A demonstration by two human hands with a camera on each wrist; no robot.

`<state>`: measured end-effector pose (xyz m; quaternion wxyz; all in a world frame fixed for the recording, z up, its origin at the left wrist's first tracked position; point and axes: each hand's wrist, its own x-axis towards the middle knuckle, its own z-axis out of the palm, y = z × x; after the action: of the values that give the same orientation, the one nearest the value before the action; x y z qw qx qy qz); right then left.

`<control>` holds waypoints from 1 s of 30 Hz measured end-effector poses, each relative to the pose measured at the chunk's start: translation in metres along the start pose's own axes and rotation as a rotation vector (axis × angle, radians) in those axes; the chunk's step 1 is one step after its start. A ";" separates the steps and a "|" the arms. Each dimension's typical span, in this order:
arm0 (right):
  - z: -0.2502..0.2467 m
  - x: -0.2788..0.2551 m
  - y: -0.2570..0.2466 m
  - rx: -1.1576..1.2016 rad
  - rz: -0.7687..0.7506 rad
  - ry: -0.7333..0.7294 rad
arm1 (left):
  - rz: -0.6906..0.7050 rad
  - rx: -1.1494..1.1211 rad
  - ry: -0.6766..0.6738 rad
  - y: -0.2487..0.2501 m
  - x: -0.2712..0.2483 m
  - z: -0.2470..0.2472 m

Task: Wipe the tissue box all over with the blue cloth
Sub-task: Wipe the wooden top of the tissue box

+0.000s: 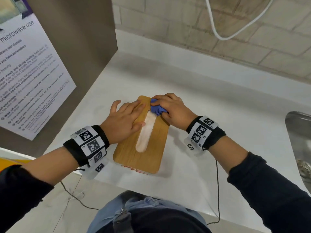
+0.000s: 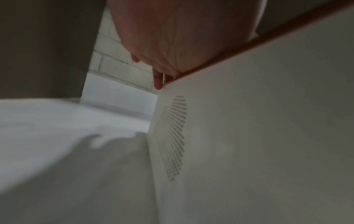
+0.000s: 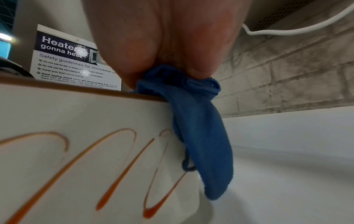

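The tissue box [image 1: 151, 148] lies on the white counter, its wood-coloured top up with a long pale slot down the middle. Flat on the far left part of that top rests my left hand [image 1: 127, 113], fingers straight. At the box's far right corner my right hand [image 1: 170, 106] grips the bunched blue cloth [image 1: 157, 109] and presses it onto the top. In the right wrist view the blue cloth [image 3: 199, 136] hangs down over the white side of the box [image 3: 76, 136], which carries orange strokes. The left wrist view shows another white side of the box [image 2: 249, 136] with a dotted pattern.
A brown cabinet side with a microwave-use notice [image 1: 28, 78] stands close on the left. A steel sink [image 1: 301, 142] lies at the right edge. Behind is a brick wall with a white cable [image 1: 223, 31] hanging. The white counter [image 1: 218, 101] runs to that wall.
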<state>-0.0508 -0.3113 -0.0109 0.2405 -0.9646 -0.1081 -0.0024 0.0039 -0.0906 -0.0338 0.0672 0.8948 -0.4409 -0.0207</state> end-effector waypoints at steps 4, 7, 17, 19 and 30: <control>0.000 -0.025 -0.002 0.029 0.024 0.016 | -0.016 0.008 -0.013 0.003 0.000 -0.001; 0.007 -0.049 -0.010 0.052 0.006 0.060 | -0.025 0.002 -0.024 0.004 0.001 -0.003; 0.008 -0.108 -0.044 0.420 0.060 -0.004 | -0.001 -0.009 -0.064 0.006 0.001 -0.007; -0.004 -0.103 -0.046 0.551 0.159 0.089 | 0.025 -0.020 -0.072 0.006 0.003 -0.009; 0.003 -0.093 -0.026 0.385 0.317 0.239 | 0.177 0.034 -0.176 0.014 0.047 -0.009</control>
<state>-0.1472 -0.3068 -0.0073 0.4279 -0.8989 0.0748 -0.0579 0.0225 -0.1359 -0.0218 0.0145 0.8482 -0.5225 -0.0856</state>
